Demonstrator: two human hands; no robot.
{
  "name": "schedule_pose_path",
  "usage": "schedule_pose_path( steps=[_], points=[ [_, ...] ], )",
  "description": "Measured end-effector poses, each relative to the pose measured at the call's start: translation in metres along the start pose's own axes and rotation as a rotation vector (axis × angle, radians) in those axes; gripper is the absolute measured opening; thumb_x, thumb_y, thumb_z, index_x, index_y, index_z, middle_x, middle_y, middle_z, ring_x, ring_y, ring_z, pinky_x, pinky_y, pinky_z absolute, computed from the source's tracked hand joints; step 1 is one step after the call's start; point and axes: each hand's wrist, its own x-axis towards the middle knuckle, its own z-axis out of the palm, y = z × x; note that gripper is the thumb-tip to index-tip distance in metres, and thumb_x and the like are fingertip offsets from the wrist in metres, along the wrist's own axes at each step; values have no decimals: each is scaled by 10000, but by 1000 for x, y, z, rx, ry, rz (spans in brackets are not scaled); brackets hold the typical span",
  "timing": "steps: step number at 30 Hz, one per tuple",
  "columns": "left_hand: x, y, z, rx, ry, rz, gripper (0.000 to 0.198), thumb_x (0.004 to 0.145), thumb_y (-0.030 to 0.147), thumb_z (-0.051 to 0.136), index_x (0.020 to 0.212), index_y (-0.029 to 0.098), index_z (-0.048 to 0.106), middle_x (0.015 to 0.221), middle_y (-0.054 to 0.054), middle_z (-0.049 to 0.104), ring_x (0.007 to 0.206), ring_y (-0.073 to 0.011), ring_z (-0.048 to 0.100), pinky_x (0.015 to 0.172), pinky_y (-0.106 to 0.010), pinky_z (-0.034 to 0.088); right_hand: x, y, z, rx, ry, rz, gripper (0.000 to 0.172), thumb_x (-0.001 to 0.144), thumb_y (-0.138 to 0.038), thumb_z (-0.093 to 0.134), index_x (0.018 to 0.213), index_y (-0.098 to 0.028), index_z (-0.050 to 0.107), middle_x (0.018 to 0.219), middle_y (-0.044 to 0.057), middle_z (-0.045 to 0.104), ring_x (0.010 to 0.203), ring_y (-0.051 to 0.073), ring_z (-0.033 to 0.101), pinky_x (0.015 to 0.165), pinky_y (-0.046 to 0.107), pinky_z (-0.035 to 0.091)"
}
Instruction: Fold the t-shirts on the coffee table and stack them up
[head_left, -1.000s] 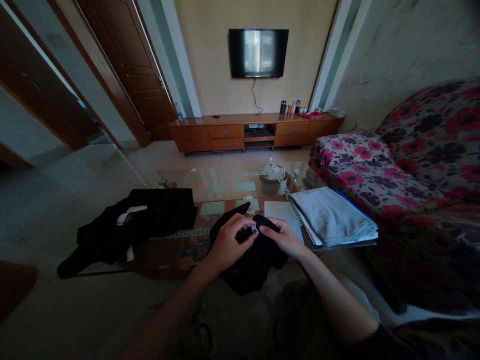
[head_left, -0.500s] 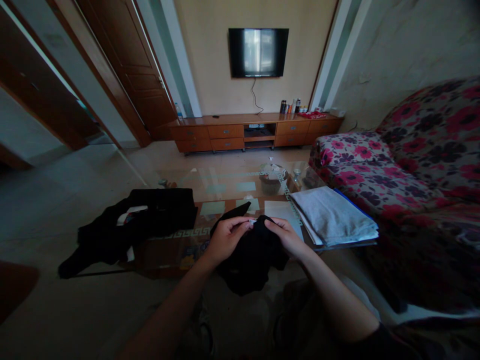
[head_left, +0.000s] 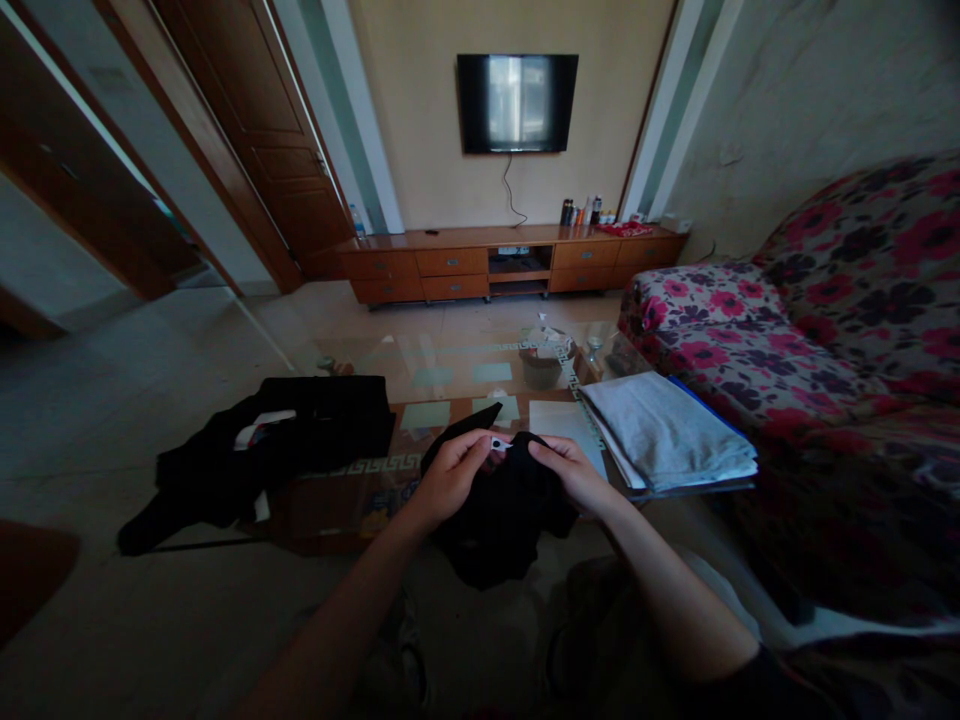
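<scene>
A black garment (head_left: pixel 502 530) hangs bunched below both hands, partly over the near edge of the glass table. Between thumb and fingers, my left hand (head_left: pixel 456 475) pinches a small white tag (head_left: pixel 498 444) with a dark mark on it, right at the garment's upper edge. Just to its right, my right hand (head_left: pixel 574 472) is closed on the garment's black cloth, thumb on top. The fingers under the cloth are hidden. Whether the tag is sewn to the garment I cannot tell.
On the glass table (head_left: pixel 450 352) another black garment (head_left: pixel 330 415) lies at left, and a folded grey cloth (head_left: pixel 667 430) at right. A bin (head_left: pixel 544 368) shows behind. A flowered sofa (head_left: pixel 750 340) stands right; a wooden cabinet (head_left: pixel 450 265) runs below the television (head_left: pixel 517 105).
The white tag shows more fully now, its dark mark visible, and my left thumb has shifted slightly left. My right hand and the garment have barely moved.
</scene>
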Motion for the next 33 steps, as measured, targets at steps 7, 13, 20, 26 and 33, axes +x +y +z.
schedule_pose_path(
  steps=[7,13,20,26,33],
  points=[
    [-11,14,-8,205,-291,177,765,789,88,638,1522,271,515,1475,-115,606,1360,-268,573,1141,-451,458,-13,-17,4,-231,-388,49,316,834,-462,819,1035,-220,791,855,-5,718,735,151,600,678,266,490],
    [-11,13,-13,329,-319,115,508,803,111,609,1283,253,699,1172,-58,765,1035,-225,722,929,-350,555,-8,-10,0,-185,-156,7,298,842,-448,818,1018,-210,785,870,-5,729,739,142,614,691,258,475],
    [2,10,-51,572,12,108,193,896,233,611,994,244,777,975,-42,769,927,-220,706,858,-338,524,-7,-23,-14,-327,-44,-101,347,901,-486,755,1109,-209,781,1055,45,746,928,181,659,823,286,493],
    [2,7,-65,496,145,97,159,886,247,601,949,210,742,963,-33,726,906,-197,672,831,-309,514,-11,-29,-11,-300,-304,-43,598,739,-382,913,1281,-243,700,1216,39,721,1081,213,657,962,339,503],
    [3,10,-65,321,82,-59,231,874,403,666,923,185,726,854,-17,728,800,-192,666,691,-272,514,-3,-22,-22,-412,122,-201,331,872,-502,773,1033,-213,781,986,38,746,898,200,652,818,314,494]
  ],
)
